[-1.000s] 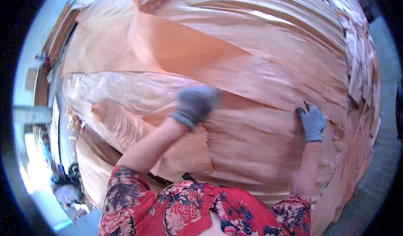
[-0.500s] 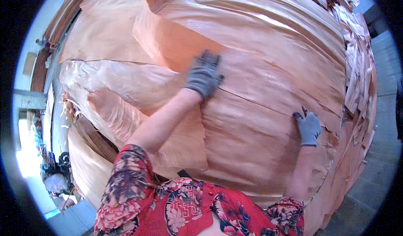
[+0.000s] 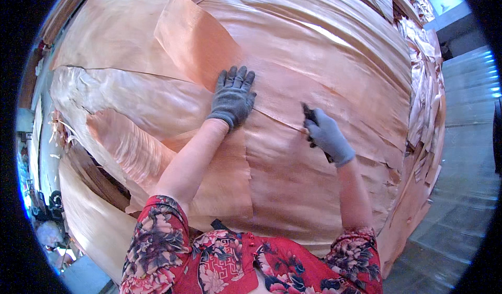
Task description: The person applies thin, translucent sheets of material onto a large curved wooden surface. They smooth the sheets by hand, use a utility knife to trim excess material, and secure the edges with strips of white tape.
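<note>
Broad sheets of thin, pale orange-brown wood veneer (image 3: 314, 189) lie overlapping in a wide stack before me. My left hand (image 3: 233, 98), in a dark grey glove, presses flat on them near the middle, fingers stretched out. Just beyond its fingertips a raised veneer flap (image 3: 193, 37) stands folded up. To the right, over a seam running across the sheets, my right hand (image 3: 328, 137) wears a lighter grey glove. Its fingers curl around a slim dark tool (image 3: 308, 113), mostly hidden by the hand, so its kind is unclear.
A curled veneer piece (image 3: 128, 147) lies to the left, beside a dark gap with torn edges. Ragged veneer edges (image 3: 423, 95) hang along the stack's right side, above a grey floor (image 3: 455, 189). Cluttered objects stand at the far left.
My right hand has moved left and slightly away from me, from the right part of the sheets to the seam. My left hand stays flat by the flap; the whole view has shifted.
</note>
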A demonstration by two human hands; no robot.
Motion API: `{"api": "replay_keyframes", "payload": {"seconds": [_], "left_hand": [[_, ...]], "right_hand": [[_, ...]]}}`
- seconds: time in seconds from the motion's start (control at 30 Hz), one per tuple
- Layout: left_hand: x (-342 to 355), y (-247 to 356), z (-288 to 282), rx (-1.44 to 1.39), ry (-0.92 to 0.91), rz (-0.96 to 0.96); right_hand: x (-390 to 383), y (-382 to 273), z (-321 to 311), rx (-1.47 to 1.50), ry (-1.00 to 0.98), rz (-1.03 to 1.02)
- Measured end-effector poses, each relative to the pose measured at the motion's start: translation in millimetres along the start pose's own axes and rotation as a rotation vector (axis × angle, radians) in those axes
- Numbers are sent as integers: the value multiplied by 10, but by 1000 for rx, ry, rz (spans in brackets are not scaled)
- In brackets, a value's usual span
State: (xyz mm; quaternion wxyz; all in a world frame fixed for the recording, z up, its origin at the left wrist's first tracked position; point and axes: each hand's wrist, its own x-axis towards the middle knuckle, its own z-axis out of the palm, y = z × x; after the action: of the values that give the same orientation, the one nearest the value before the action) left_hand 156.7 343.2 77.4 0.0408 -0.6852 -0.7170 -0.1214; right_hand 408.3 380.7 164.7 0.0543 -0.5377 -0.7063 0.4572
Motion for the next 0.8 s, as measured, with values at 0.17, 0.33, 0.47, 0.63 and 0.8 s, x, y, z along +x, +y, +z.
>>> {"api": "replay_keyframes", "payload": {"seconds": [0.17,0.33,0.47,0.63,0.8], "left_hand": [[10,-1,19,-40,32,-21],[29,27,-70,-109,-27,-41],[37,41,-15,-131,-27,-51],[49,16,64,-54,-1,-30],[199,436,104,-92,-266,-351]], "right_hand": [[535,-281,383,-631,54,-187],[645,-473,568,-778,63,-85],[541,-335,612,-844,87,-25],[188,-47,519,-785,100,-55],[160,-29,534,-711,128,-102]]}}
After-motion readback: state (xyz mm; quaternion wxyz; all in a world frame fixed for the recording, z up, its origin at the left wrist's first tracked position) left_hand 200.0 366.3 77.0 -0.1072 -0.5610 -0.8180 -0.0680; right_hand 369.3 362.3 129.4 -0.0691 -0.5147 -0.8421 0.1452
